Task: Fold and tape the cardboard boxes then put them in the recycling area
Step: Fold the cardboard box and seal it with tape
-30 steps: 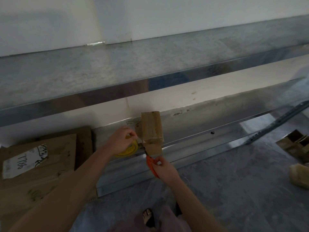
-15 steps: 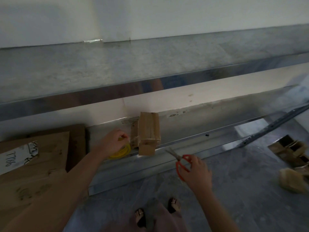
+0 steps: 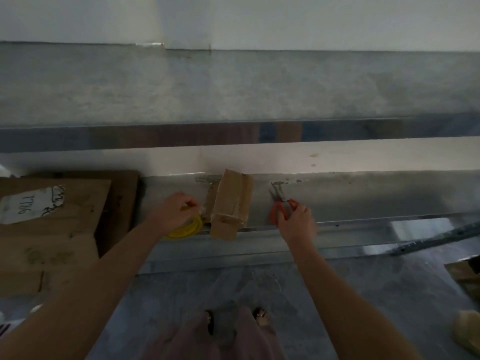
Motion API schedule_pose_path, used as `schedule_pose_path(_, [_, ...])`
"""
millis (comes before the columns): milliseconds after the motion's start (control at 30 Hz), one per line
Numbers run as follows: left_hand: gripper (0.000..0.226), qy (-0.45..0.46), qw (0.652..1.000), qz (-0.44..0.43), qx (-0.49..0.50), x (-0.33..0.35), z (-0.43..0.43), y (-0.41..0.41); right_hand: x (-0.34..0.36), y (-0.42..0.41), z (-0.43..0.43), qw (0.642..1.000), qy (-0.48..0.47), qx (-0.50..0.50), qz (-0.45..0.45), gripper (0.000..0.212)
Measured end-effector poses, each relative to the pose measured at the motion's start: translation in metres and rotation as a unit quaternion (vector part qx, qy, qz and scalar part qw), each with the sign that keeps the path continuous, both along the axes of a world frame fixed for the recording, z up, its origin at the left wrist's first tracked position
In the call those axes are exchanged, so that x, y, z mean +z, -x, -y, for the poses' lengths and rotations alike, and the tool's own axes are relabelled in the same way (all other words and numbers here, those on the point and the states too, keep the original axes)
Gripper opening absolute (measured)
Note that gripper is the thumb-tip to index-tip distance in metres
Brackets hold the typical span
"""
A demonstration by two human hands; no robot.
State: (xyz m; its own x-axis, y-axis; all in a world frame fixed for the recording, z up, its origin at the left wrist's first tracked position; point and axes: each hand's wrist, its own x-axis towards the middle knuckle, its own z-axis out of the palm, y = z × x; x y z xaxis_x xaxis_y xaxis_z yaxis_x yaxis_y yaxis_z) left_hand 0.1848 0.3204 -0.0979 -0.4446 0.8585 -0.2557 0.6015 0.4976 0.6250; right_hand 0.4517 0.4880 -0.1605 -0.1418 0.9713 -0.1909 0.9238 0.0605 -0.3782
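Head view: metal shelf [image 3: 363,193]; left hand [image 3: 171,213] grips yellow tape roll [image 3: 191,228]; right hand [image 3: 296,222] holds scissors [image 3: 280,197].

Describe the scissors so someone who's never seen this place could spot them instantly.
Look along the lower metal shelf against the wall. Right of the small folded cardboard box, the right hand holds the scissors. Their orange-red handles are the only red thing there.

Dim light; white wall [image 3: 259,19] backing two galvanized metal shelves [image 3: 233,87], grey marbled floor [image 3: 363,294] lying below.
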Motion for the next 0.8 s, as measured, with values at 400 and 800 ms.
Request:
schedule_pose_path(400, [0.008,0.026,0.999,-0.011,0.025,0.012,0.009,-0.007,0.004,-0.003,-0.007,0.995,0.008,0.074,0.061,0.053])
schedule_pose_path(800, [0.006,0.009,0.999,-0.016,-0.049,0.006,0.011,0.007,0.044,0.067,0.124,0.958,-0.023,0.121,-0.258,0.058])
